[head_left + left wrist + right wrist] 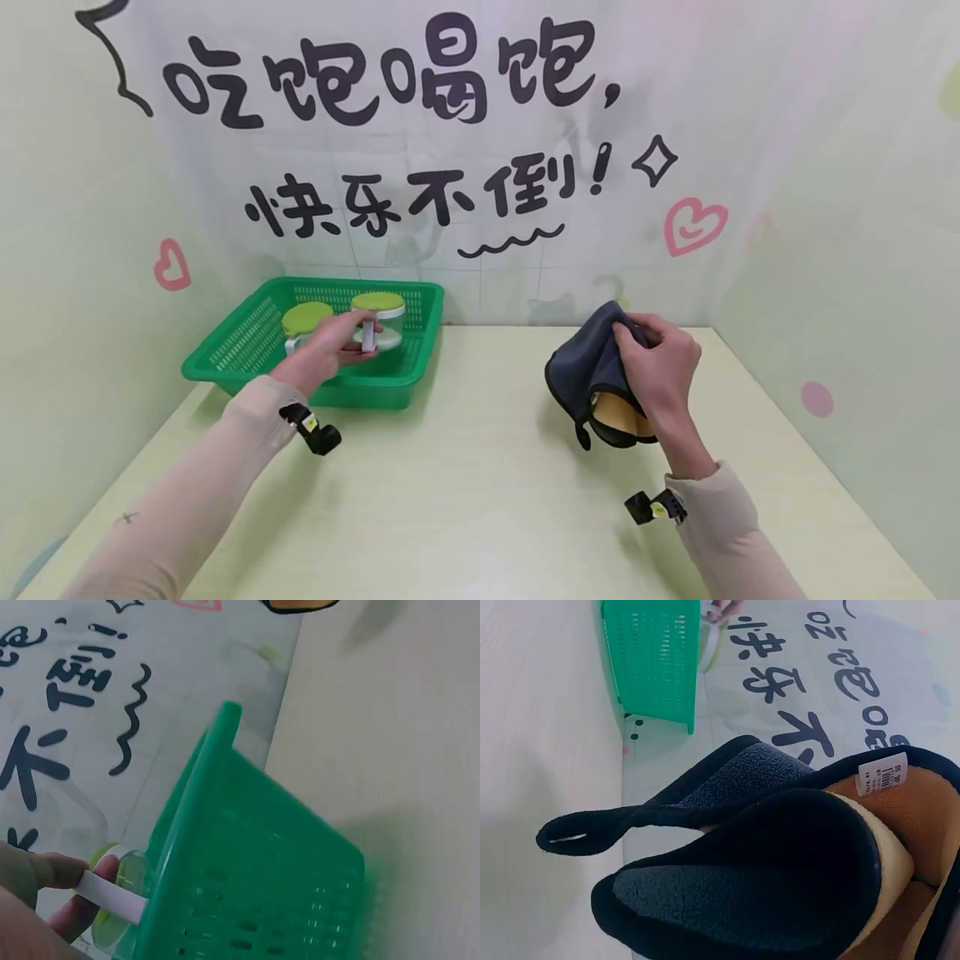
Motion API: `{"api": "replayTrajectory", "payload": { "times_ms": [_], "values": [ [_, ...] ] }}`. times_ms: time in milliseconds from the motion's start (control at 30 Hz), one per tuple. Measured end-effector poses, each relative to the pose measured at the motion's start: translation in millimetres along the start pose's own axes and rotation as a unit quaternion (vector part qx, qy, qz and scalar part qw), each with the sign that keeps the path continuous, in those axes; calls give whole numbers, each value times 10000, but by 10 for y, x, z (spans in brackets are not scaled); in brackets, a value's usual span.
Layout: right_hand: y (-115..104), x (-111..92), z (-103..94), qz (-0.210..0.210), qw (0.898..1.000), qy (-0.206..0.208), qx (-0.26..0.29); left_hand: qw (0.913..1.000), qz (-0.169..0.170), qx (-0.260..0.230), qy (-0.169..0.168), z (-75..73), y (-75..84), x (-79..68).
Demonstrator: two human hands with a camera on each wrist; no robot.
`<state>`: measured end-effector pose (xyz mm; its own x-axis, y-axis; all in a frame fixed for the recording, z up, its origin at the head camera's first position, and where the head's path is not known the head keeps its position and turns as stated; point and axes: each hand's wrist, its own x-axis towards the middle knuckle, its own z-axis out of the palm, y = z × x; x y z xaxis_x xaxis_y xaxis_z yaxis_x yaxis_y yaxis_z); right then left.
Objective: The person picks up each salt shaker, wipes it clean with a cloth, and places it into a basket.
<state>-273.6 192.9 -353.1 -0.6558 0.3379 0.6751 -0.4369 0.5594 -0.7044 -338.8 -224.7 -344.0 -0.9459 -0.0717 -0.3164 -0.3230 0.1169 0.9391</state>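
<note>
My left hand (327, 348) pinches the white handle (112, 896) of a clear jar (390, 327) with a yellow-green lid, at the right part of the green basket (423, 333). Beside it in the basket is a second jar, its green lid (307, 317) showing and its body partly behind my arm. On the right, my right hand (663, 362) grips a bunched cleaning cloth (588, 358), dark blue on one side and tan on the other. The cloth hangs in folds, with a black edge, a hanging loop (585, 832) and a white label (882, 774).
The basket stands at the back left of the pale table (465, 483), against the wall (495, 292) with printed lettering. A side wall (840, 292) borders the table on the right.
</note>
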Motion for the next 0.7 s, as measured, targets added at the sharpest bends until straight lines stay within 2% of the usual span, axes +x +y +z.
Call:
{"api": "replayTrajectory", "payload": {
  "times_ms": [100, 267, 500, 600, 633, 700],
  "values": [
    [11, -7, 5, 45, 10000, -42, -8, 9998, -173, 97, 22, -65, -34, 139],
    [18, -13, 11, 170, 9997, -120, -99, 9992, -327, 235, 75, -87, -66, 301],
    [-38, 4, -40, 774, 9946, -613, 326, 9961, -475, 695, -255, -143, -138, 417],
    [-80, 24, -77, 1214, 9846, -908, 872, 9933, -406, 1053, -257, -184, -173, 449],
    [-93, 31, -88, 1397, 9787, -1010, 1114, 9922, -389, 1159, -250, -200, -185, 457],
    [-104, 48, -111, 1847, 9597, -1263, 1698, 9902, -373, 1326, -226, -226, -204, 466]
  ]
}}
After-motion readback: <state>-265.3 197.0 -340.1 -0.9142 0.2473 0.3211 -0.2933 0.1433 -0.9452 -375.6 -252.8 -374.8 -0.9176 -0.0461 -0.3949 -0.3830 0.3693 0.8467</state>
